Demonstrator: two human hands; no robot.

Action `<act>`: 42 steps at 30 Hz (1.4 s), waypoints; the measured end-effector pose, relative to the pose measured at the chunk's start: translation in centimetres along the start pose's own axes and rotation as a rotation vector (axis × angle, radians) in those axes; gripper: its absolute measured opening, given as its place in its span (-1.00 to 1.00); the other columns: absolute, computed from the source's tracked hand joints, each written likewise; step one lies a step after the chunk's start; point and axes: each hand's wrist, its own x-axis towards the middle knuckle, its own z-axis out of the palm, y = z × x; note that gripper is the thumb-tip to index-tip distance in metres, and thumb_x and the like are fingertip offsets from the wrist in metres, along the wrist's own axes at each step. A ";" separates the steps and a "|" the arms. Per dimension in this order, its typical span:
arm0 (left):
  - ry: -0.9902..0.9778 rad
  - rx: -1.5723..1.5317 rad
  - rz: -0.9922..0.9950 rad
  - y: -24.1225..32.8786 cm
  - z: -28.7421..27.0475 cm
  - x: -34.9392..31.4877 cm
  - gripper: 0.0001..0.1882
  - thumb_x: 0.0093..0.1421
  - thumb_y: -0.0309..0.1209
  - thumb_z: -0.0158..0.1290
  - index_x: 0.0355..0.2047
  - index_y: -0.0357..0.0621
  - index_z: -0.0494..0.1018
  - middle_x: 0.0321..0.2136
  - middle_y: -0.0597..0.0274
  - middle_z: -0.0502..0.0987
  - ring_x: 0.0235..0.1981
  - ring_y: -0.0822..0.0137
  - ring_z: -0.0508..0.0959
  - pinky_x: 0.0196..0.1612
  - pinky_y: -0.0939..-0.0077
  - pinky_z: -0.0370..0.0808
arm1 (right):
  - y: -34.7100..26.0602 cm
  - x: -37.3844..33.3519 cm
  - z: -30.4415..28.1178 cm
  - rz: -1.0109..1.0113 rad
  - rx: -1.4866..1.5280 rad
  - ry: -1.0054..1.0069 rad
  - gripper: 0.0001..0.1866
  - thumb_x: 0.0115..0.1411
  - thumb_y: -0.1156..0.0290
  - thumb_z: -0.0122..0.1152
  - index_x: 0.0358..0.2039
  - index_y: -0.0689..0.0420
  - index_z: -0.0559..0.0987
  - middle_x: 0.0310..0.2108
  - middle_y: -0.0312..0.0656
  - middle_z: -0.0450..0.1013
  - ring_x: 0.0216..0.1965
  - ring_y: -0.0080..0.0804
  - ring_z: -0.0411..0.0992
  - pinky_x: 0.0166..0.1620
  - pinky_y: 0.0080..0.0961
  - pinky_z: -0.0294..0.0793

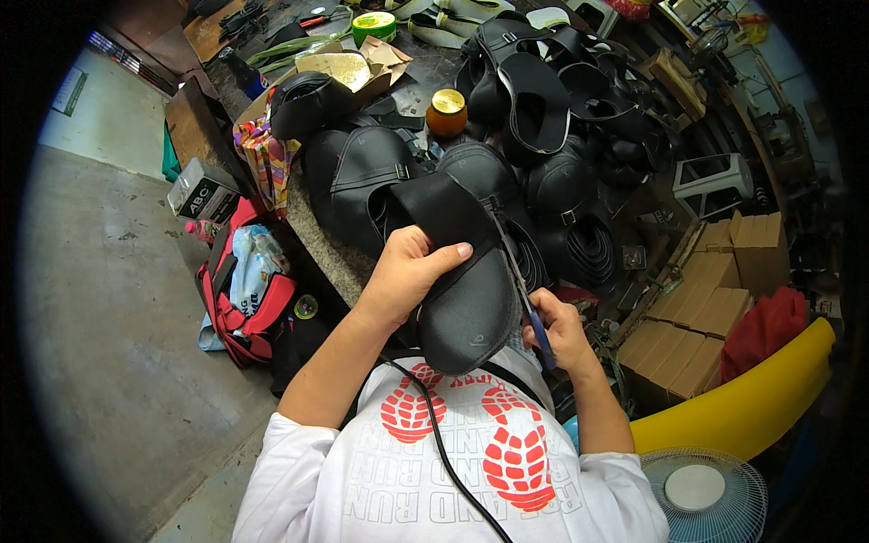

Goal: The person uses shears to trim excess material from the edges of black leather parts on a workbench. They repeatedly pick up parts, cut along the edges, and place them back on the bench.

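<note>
A black leather shoe upper [471,312], with a rounded lower end and a wide band across its top, is held up in front of my chest. My left hand [414,271] grips it from the left, the thumb lying on its face and the fingers behind. My right hand [559,333] is closed on scissors [540,337] with blue handles. Their blades point up and away along the upper's right edge; whether they are parted there I cannot tell. Just beyond lie more black uppers with small buckles [362,176], piled on the workbench.
A gold-lidded jar [446,113] and a green tin [374,27] stand among the uppers and scraps. At right are stacked cardboard boxes [697,312], a yellow curved object [751,398] and a fan [701,493]. A red bag [262,308] sits at left. A black cable [442,443] crosses my shirt.
</note>
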 end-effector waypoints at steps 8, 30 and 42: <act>0.003 -0.068 0.017 -1.4 0.9 -0.1 -0.79 0.23 -0.47 0.08 -0.22 -0.41 0.54 -0.36 0.19 0.62 -0.40 0.51 0.57 -0.30 0.65 0.52 | 2.5 0.4 1.2 0.005 0.219 0.023 -0.75 0.18 0.44 0.20 -0.16 0.28 0.48 -0.43 -0.20 0.50 -0.39 -0.57 0.50 -0.29 -0.59 0.51; -0.248 0.785 0.410 -2.0 1.8 -1.0 -0.74 0.17 -0.52 0.11 -0.12 -0.30 0.52 -0.27 0.12 0.57 -0.20 0.33 0.58 -0.09 0.50 0.49 | -4.4 -7.5 -14.1 -0.439 0.063 0.549 -0.39 -0.17 0.37 0.36 -0.04 0.18 0.41 -0.13 -0.21 0.41 -0.10 -0.34 0.41 0.05 -0.41 0.35; -0.084 0.152 -0.087 -8.3 1.0 3.9 -0.34 0.08 -0.58 0.17 0.20 -0.29 0.19 -0.30 0.26 0.48 -0.39 0.50 0.48 -0.27 0.59 0.46 | -0.9 6.8 -10.4 -0.077 -0.120 0.049 -0.57 -0.09 0.54 0.44 -0.19 0.17 0.46 -0.41 -0.42 0.35 -0.41 -0.70 0.30 -0.32 -0.72 0.32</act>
